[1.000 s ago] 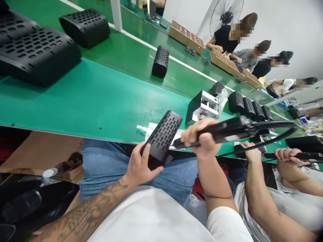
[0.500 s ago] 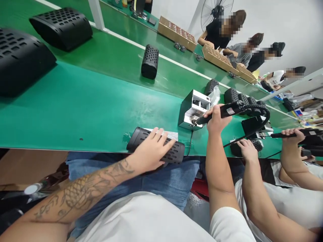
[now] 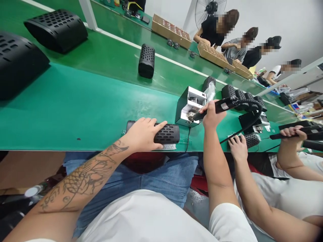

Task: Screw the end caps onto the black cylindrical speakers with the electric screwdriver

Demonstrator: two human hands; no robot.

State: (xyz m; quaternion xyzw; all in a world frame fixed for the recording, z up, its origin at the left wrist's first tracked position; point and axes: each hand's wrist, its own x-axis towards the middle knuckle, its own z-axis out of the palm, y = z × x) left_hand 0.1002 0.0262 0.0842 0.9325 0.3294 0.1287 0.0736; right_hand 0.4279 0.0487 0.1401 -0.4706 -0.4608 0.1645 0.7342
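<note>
My left hand lies over a black perforated speaker shell that rests on its side near the front edge of the green table; the fingers wrap its top. My right hand is closed on a black electric screwdriver, whose tip touches the small grey screw-feeder box. A black cable loops from the tool's rear to the right.
Another perforated shell stands on the conveyor belt, large black grilles at far left, a row of shells behind the feeder. A neighbour's hands work at my right with a similar tool. Several people sit across the line by cardboard trays.
The shell went from tilted up in my left hand to lying flat on the table edge under it. My right hand carried the screwdriver forward to the feeder box.
</note>
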